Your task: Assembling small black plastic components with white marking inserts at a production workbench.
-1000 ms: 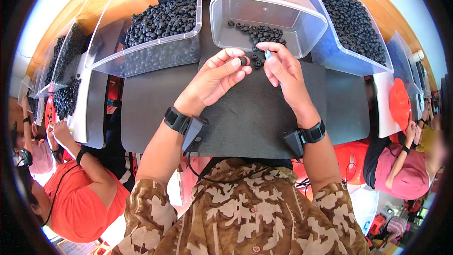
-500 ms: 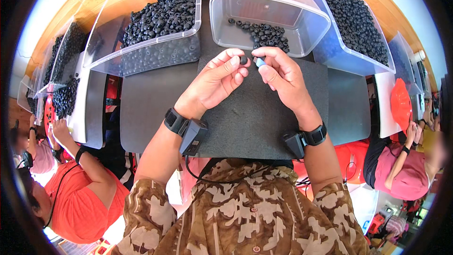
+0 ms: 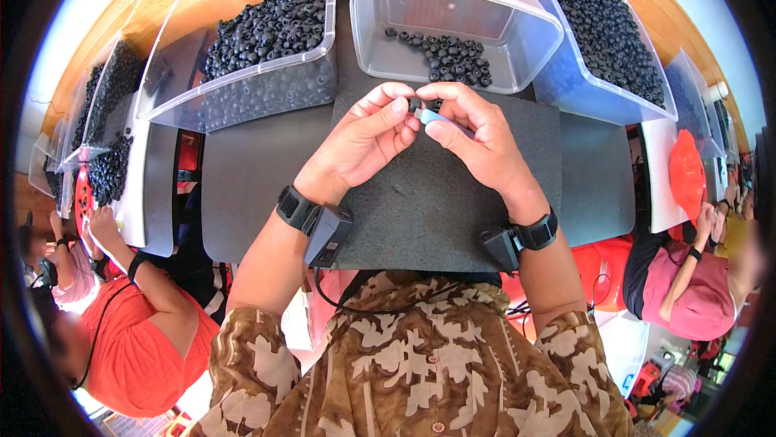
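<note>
My left hand [image 3: 361, 135] pinches a small round black part [image 3: 415, 103] between thumb and fingertips. In my right hand [image 3: 482, 136] is a small tool with a light-blue handle [image 3: 443, 119]; its short tip meets the black part, and its exact kind is hard to make out. Another bit of black shows by my right fingertips, mostly hidden. Both hands are above the front of a clear plastic bin [image 3: 529, 75], which holds a loose group of similar black parts [image 3: 454, 59] with holes in them.
A dark mat [image 3: 420, 202] lies on the table under my hands. Bins heaped with black parts stand at the left [image 3: 242, 105] and right [image 3: 598, 85] of the middle bin. A red dish [image 3: 686, 174] is at far right. Co-workers sit on both sides.
My right hand has moved left, bringing the blue tool's tip up against the black part. My left hand keeps its pinch on that part.
</note>
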The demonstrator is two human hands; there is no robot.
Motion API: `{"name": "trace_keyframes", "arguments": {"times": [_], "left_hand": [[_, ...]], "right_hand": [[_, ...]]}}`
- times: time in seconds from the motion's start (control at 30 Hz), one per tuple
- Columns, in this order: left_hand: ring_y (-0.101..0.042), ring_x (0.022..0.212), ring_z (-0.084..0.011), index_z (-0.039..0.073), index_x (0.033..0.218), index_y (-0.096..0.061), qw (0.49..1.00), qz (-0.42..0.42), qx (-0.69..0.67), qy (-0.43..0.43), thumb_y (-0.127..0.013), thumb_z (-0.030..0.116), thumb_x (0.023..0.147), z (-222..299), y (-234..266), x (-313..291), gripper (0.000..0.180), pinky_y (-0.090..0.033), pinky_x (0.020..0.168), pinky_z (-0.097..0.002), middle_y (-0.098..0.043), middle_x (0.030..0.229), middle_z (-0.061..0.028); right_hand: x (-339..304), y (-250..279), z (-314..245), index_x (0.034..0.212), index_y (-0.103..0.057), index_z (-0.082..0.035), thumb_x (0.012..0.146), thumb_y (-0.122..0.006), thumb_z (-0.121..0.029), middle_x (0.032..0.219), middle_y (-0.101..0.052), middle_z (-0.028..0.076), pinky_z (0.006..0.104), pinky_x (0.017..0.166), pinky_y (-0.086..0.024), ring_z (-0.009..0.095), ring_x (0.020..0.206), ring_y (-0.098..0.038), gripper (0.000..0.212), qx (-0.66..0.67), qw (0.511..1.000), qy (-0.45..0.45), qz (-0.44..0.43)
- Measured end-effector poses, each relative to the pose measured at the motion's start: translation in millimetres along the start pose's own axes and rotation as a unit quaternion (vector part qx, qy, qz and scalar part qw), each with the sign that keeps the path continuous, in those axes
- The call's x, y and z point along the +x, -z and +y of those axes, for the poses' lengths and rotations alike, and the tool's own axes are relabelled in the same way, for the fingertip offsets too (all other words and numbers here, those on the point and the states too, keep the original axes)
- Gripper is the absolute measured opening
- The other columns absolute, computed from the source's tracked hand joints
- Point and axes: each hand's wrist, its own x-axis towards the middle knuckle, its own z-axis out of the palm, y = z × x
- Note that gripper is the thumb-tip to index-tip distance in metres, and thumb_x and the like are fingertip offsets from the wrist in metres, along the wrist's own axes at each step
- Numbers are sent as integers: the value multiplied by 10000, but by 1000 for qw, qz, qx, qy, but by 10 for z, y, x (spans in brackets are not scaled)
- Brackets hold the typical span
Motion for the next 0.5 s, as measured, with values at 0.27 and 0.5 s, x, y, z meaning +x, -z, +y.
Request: {"name": "trace_keyframes", "arguments": {"times": [0.27, 0.5], "left_hand": [[-605, 854, -95, 85, 1077, -580, 1000, -6, 5, -5, -573, 123, 928, 4, -13, -5, 154, -515, 773, -217, -612, 943, -19], [-603, 870, -110, 84, 1066, -581, 1000, -3, 10, -9, -590, 119, 917, 4, -13, -20, 153, -515, 786, -220, -606, 957, -29]], "right_hand": [[3, 11, 14, 1121, -585, -70, 862, -645, -191, 636, -526, 2, 241, 557, -380, 61, 589, -463, 292, -21, 1000, 13, -3], [-6, -9, 23, 1107, -589, -52, 859, -641, -138, 635, -530, -5, 225, 560, -375, 43, 601, -461, 268, 36, 999, 4, -3]]}}
